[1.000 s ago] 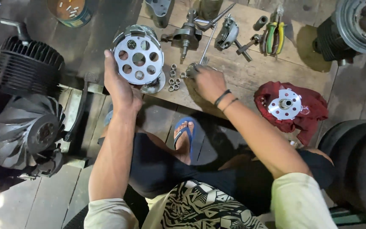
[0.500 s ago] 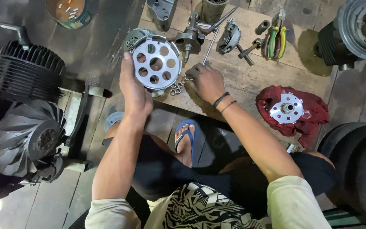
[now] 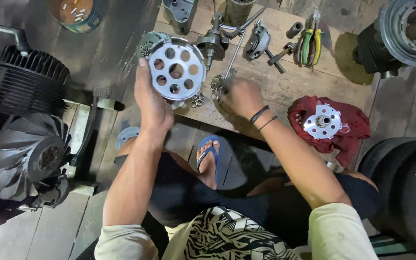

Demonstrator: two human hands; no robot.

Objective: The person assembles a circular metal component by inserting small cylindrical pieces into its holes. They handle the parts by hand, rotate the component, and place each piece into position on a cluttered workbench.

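1. The left hand (image 3: pixel 151 101) grips a round perforated metal plate (image 3: pixel 176 70), held tilted above the wooden board (image 3: pixel 285 86).
2. The right hand (image 3: pixel 239 96) closes on small metal rings (image 3: pixel 216 84) (fingertips hidden), just beside loose rings (image 3: pixel 197 100).
3. Pliers (image 3: pixel 310 44) lie well apart.

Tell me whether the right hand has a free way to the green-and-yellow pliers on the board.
Probably yes. The right hand rests among small rings on the wooden board, and the pliers lie further up it to the right. Only a short bolt-like part lies near that path, low enough to pass over.
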